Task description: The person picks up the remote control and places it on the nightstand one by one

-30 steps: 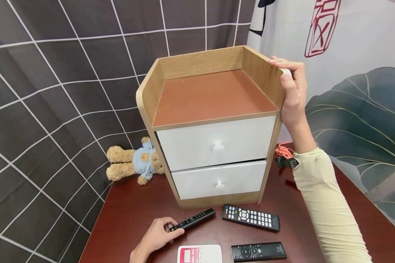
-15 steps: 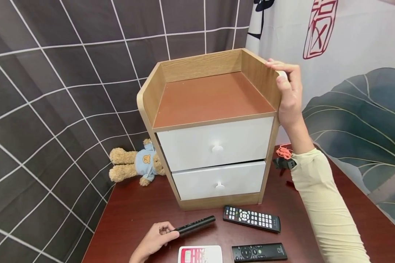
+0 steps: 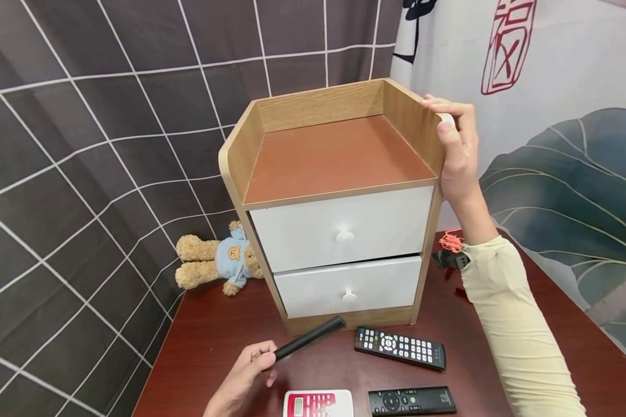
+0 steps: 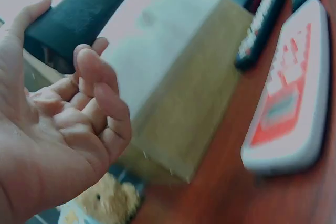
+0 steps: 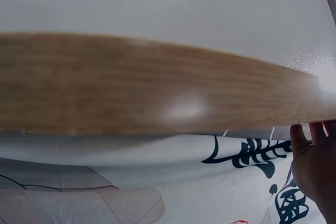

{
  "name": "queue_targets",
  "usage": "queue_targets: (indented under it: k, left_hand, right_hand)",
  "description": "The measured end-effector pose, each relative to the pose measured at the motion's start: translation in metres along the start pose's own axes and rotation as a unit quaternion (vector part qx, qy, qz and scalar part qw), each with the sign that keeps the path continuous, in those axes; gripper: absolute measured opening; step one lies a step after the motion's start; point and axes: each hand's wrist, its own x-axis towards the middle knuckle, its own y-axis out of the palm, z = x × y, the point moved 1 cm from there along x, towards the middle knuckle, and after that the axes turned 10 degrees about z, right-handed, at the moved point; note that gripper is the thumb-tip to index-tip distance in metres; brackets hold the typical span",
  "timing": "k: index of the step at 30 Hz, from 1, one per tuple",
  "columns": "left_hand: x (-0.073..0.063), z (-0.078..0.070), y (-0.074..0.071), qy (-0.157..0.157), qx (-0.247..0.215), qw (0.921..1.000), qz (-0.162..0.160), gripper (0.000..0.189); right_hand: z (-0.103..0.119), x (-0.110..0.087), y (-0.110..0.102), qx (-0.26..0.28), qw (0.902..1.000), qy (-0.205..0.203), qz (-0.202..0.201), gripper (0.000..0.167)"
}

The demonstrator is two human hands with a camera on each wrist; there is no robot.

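Note:
My left hand (image 3: 247, 370) pinches one end of a slim black remote control (image 3: 310, 337), its far end angled up before the cabinet's base. In the left wrist view, thumb and index finger of the left hand (image 4: 58, 135) hold the remote (image 4: 84, 11); the other fingers curl loosely below. A wood-edged drawer cabinet (image 3: 339, 153) with two white drawers stands on the table. At its upper right, my right hand (image 3: 459, 145) grips the side panel, fingers over the top edge. The right wrist view shows that hand (image 5: 315, 169) at the end of the wooden panel (image 5: 105, 85).
In front of the cabinet lie a remote with white buttons (image 3: 400, 347), another black remote (image 3: 412, 401) and a red-and-white calculator (image 3: 318, 403). A teddy bear (image 3: 229, 259) lies left of it. Orange cord (image 3: 451, 242) and a black buckle-like piece (image 3: 451, 259) sit at right.
The left hand has raised the slim remote from the tabletop and tilted its far end up, turning its buttoned face out of sight. The right hand keeps its grip on the cabinet.

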Motion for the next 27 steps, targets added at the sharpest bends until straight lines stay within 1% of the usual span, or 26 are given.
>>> queue_targets:
  k: [3,7,9,13,15,16,18,20,22,25,27]
  left_hand:
    - [0.005,-0.013,0.004,0.027,-0.025,0.9992,-0.013,0.028]
    - [0.011,-0.029,0.008,0.044,-0.061,0.9959,-0.050,0.041]
    - [0.013,-0.037,0.011,0.055,-0.077,0.9936,-0.062,0.046]
    - [0.015,-0.049,0.018,0.083,-0.109,0.9888,-0.060,0.050]
    - [0.018,-0.057,0.022,0.105,-0.102,0.9870,-0.067,0.049]
    - [0.019,-0.061,0.023,0.117,-0.095,0.9855,-0.078,0.047]
    - [0.024,-0.072,0.025,0.147,-0.062,0.9812,-0.108,0.043]
    - [0.028,-0.085,0.024,0.181,-0.019,0.9724,-0.147,0.037]
    - [0.032,-0.100,0.024,0.212,0.020,0.9603,-0.181,0.029]
    - [0.036,-0.123,0.024,0.258,0.073,0.9403,-0.210,0.016]
    - [0.039,-0.138,0.025,0.274,0.120,0.9275,-0.224,0.007]
  right_hand:
    - [0.000,-0.001,-0.001,0.002,1.0000,0.000,-0.004,0.027]
    - [0.000,-0.002,-0.002,0.005,1.0000,0.000,-0.006,0.027]
    - [0.000,-0.002,-0.001,0.006,1.0000,-0.002,-0.006,0.027]
    - [-0.001,0.000,0.000,0.005,1.0000,-0.004,-0.003,0.028]
    - [-0.001,0.000,0.000,0.003,1.0000,-0.005,-0.001,0.028]
    - [0.000,0.000,0.000,0.002,1.0000,-0.005,-0.001,0.028]
    - [0.000,0.000,-0.001,-0.001,1.0000,-0.005,0.000,0.029]
    - [0.001,0.000,-0.001,-0.005,1.0000,-0.003,0.001,0.029]
    - [0.001,0.000,-0.001,-0.007,1.0000,-0.002,0.001,0.029]
    - [0.000,-0.001,0.000,-0.006,1.0000,0.003,-0.001,0.029]
    - [0.001,0.000,0.000,-0.003,1.0000,0.003,-0.002,0.028]
